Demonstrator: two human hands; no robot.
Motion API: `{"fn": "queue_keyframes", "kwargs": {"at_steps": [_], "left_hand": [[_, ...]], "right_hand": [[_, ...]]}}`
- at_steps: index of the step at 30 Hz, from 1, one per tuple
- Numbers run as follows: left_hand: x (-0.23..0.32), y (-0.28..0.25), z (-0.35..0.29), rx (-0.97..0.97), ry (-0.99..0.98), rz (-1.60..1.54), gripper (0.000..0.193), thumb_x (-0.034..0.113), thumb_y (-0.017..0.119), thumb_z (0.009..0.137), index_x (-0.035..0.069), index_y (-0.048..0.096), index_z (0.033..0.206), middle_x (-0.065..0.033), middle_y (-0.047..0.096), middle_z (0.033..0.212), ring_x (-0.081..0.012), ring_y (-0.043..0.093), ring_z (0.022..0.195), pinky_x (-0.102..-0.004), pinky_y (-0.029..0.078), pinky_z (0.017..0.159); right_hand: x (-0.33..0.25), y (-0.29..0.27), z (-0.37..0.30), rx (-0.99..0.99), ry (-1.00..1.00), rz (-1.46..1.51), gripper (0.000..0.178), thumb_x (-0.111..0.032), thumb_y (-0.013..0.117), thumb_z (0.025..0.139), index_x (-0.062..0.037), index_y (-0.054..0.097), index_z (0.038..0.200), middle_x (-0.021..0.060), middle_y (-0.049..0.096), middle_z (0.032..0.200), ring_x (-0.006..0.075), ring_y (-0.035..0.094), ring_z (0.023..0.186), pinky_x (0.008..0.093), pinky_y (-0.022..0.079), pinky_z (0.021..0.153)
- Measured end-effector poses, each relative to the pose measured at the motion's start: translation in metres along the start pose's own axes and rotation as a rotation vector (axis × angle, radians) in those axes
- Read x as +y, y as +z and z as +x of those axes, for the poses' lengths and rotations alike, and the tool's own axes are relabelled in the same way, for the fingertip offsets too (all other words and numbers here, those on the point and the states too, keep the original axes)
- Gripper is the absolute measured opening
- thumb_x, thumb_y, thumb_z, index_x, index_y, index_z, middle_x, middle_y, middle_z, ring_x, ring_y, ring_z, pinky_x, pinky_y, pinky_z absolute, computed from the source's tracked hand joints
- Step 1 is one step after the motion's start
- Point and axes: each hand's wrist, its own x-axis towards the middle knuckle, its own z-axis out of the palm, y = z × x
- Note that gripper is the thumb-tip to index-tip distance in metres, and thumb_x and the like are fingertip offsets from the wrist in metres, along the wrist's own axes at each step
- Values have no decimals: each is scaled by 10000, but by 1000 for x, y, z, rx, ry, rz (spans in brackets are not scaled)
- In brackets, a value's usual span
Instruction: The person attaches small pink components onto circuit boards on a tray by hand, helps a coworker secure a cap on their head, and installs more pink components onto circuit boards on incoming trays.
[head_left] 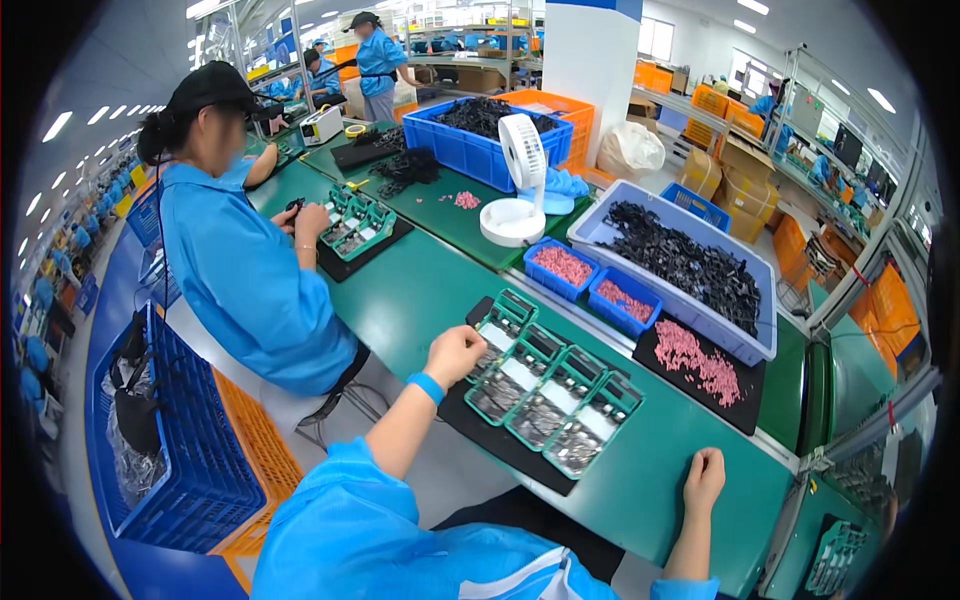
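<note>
My left hand is at the upper left end of a row of several green trays, its thumb and fingers pinched together. What lies between the fingertips is too small to make out. The trays carry small metal-coloured parts and white pieces, and lie on a black mat. Apart from them, my right hand is over the near right of the green table, fingers curled inward. Whether anything is in it is hidden. A blue band circles my left wrist.
Beyond the trays, two blue bins hold pink pieces, with more pink pieces heaped on a dark mat. Behind stand a large bin of black parts and a white tape reel. A co-worker sits left; blue crates stand lower left.
</note>
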Motion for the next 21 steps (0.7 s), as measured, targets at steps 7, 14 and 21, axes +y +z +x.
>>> {"fn": "queue_keyframes", "kwargs": {"at_steps": [7,14,21], "left_hand": [[-15,-9,-101,-190,-108,-577,73,96,643,888,28,619,878,6,612,782,-70,547,728,-235,436,654],[-14,-19,-165,-432,-393,-911,53,97,600,934,67,566,907,-7,577,884,-117,570,803,-304,501,754],[-10,-2,-205,-746,-453,-1049,92,79,597,940,29,563,1010,-42,593,986,-170,606,960,-432,509,946]], "right_hand": [[-37,11,-11,-129,215,414,89,-87,564,936,-5,577,904,93,656,872,156,641,792,287,511,711],[-43,8,-11,-238,354,550,89,-103,530,966,-20,558,949,60,654,944,111,590,819,247,476,721],[-10,8,24,-226,162,377,111,-113,555,936,-5,562,913,77,659,863,147,605,777,289,490,708]]}}
